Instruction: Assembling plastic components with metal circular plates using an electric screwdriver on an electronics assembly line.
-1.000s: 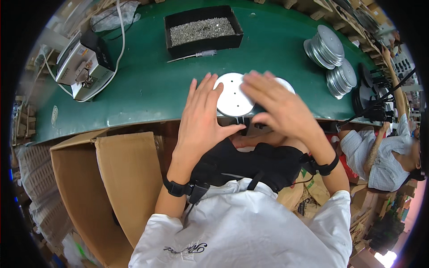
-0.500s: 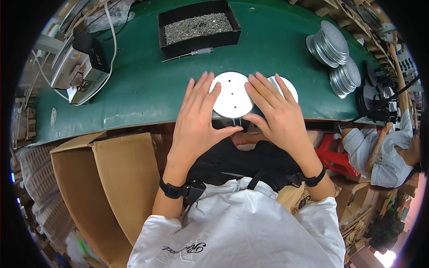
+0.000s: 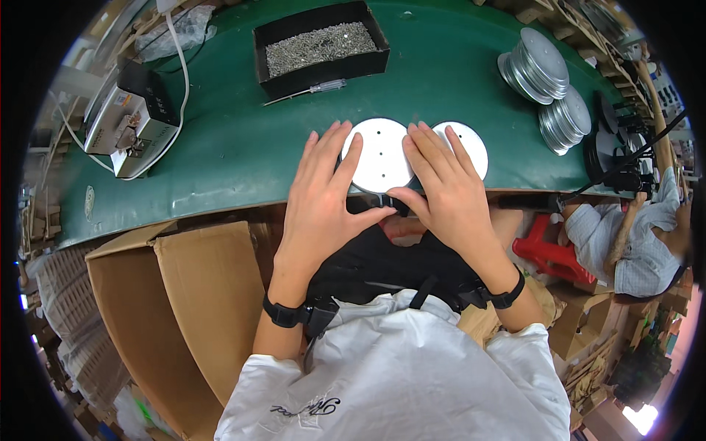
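Note:
A round white metal plate (image 3: 371,165) with a row of three small holes lies at the table's front edge between my hands. My left hand (image 3: 321,192) rests along its left rim, fingers stretched out and thumb at the near side. Against the right rim lies my right hand (image 3: 452,195), its fingers long and apart. A black part (image 3: 382,199) pokes out under the plate near my thumbs; most of it is hidden. Another round white plate (image 3: 474,153) lies just to the right, partly covered by my right fingers.
Beyond my hands are a screwdriver (image 3: 323,87) and a black box (image 3: 268,87) of small screws. Stacked metal discs (image 3: 544,62) and black parts (image 3: 607,154) stand right. A printed box (image 3: 140,125) sits left, an opened carton (image 3: 209,287) below. A seated person (image 3: 640,253) is at right.
My right hand has shifted slightly left, its thumb closer to the left one. More of the second plate shows. The left hand stays at the rim.

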The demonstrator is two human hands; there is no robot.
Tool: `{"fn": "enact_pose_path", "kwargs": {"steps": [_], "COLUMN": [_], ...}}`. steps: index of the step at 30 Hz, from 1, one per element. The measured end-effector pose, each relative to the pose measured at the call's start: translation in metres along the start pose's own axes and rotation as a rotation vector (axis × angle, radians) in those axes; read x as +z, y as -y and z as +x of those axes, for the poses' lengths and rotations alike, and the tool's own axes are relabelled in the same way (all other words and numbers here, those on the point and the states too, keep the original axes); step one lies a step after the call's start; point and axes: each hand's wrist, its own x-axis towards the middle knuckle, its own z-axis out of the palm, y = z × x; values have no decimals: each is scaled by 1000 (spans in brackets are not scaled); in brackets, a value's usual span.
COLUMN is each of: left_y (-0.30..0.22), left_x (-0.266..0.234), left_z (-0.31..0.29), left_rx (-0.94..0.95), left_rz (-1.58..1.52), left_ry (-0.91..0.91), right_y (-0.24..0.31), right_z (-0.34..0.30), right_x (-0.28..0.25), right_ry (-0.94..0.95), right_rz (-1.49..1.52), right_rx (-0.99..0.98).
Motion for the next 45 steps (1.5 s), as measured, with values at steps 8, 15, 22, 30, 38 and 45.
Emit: {"fn": "enact_pose_path", "kwargs": {"steps": [8,15,22,30,38,45], "left_y": [0,53,99,83,-42,-58], "left_x": [-23,-73,-37,-44,-41,16], "left_z": [20,141,185,142,24,-45], "left_rx": [-63,-262,-234,-99,-176,-359], "left_rz": [-70,112,91,-153,-756,-1038], "left_ry": [-99,42,412,-217,33,359], "right_y": [-31,-124,-101,-22,-14,-5], "right_z": [-66,-193,-203,-112,-121,-130], "right_x": [-23,12,42,34,15,-19], "right_ry": [-974,-784,-600,-165,-219,-852], "right_rz": [-236,634,678,813,1737,1454], "right_rx": [256,948,981,822,610,642]}}
